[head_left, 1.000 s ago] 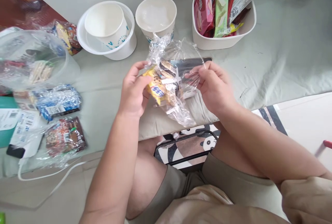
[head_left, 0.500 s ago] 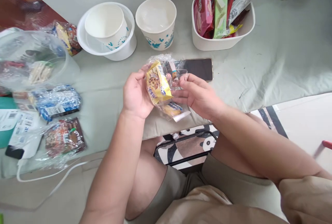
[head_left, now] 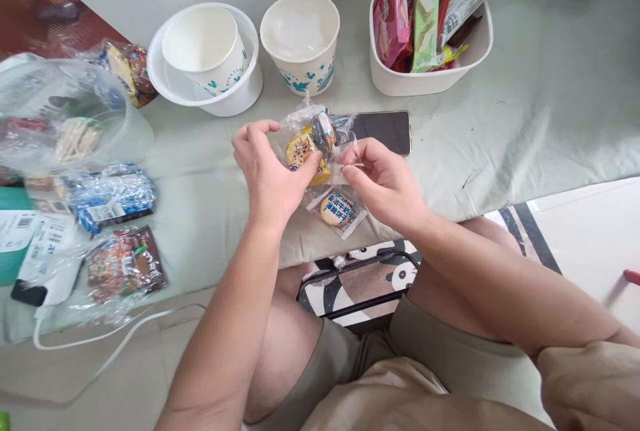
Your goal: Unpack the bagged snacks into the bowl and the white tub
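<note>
My left hand (head_left: pixel 273 168) curves around a yellow snack packet (head_left: pixel 300 151), its thumb lying across the front and its forefinger by the crinkled clear plastic. My right hand (head_left: pixel 383 181) pinches a clear plastic wrapper (head_left: pixel 346 153) between thumb and fingers; something pinkish shows through it. Between the hands, a small dark packet with a white and orange label (head_left: pixel 325 130) leans against the yellow one. Below them, a round biscuit in a clear wrapper with blue print (head_left: pixel 337 210) lies near the cloth's front edge. Behind my right hand lies a dark phone (head_left: pixel 383 131).
Behind stand a paper cup (head_left: pixel 301 44), a white bowl (head_left: pixel 235 101) holding another cup, and a white tub (head_left: pixel 430 83) of wafer packs. At left are a clear tub (head_left: pixel 135 128), a blue packet (head_left: pixel 110 194), a brown packet (head_left: pixel 125 261) and a white cable (head_left: pixel 120 354).
My left hand has turned from beneath the yellow packet to over its side, thumb on top. The wrapped biscuit now lies flat, print showing. My right hand has closed into a pinch.
</note>
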`<state>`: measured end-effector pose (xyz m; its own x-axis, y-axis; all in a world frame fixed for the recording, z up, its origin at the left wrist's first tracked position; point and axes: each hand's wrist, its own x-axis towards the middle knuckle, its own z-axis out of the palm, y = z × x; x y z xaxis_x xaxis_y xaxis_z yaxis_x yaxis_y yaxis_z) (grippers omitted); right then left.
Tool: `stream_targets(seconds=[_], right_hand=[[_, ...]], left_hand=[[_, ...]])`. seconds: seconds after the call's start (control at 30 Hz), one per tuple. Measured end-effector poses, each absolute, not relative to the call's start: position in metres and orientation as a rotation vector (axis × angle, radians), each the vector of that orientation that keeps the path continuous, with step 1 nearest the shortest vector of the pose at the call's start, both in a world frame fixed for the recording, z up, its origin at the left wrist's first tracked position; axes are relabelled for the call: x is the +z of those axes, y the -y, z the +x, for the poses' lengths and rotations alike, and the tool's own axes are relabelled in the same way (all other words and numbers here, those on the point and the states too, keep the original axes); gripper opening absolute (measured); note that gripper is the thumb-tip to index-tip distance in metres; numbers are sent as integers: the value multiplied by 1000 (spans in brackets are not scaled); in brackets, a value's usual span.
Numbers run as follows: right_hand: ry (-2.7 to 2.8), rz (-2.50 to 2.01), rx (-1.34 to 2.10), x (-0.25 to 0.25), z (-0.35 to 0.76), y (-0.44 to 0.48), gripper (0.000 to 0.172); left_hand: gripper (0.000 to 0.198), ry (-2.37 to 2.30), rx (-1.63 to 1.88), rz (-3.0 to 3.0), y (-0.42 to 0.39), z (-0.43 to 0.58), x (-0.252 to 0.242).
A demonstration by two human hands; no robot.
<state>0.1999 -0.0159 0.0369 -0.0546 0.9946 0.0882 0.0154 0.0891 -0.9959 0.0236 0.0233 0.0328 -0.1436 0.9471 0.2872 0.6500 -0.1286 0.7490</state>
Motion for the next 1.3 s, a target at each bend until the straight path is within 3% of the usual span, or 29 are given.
stream_targets(seconds=[0.17, 0.3, 0.43, 0.53, 0.67, 0.77, 0.9, 1.1, 1.3], right_hand=[[1376, -1236, 977, 37, 203, 14, 7], [1298, -1294, 912, 28, 214, 8, 12], [1352, -1377, 787, 11, 229, 2, 20], [1456, -1464, 465, 11, 235, 3, 28], [1687, -1264, 17, 29, 225, 11, 24], [1862, -1052, -103, 40, 205, 9, 21], [2059, -1254, -12, 44, 172, -2, 22], [2131, -1568, 419, 44, 154, -12, 69], [2024, -1552, 596, 48, 167, -14, 81]], left_hand=[[18, -1933, 1125, 1620, -31, 15, 43], [19, -1791, 1339, 1011, -39, 1, 56], [19, -1669, 1323, 576, -44, -9, 61], [13, -1740, 1379, 699, -46, -13, 53], [35, -1829, 1275, 1288, -49, -14, 37], [16, -1826, 1153, 1355, -52, -11, 36], [20, -1605, 1328, 1152, -47, -2, 49], [24, -1056, 1417, 808, -32, 14, 68], [28, -905, 1390, 683, -28, 15, 86]])
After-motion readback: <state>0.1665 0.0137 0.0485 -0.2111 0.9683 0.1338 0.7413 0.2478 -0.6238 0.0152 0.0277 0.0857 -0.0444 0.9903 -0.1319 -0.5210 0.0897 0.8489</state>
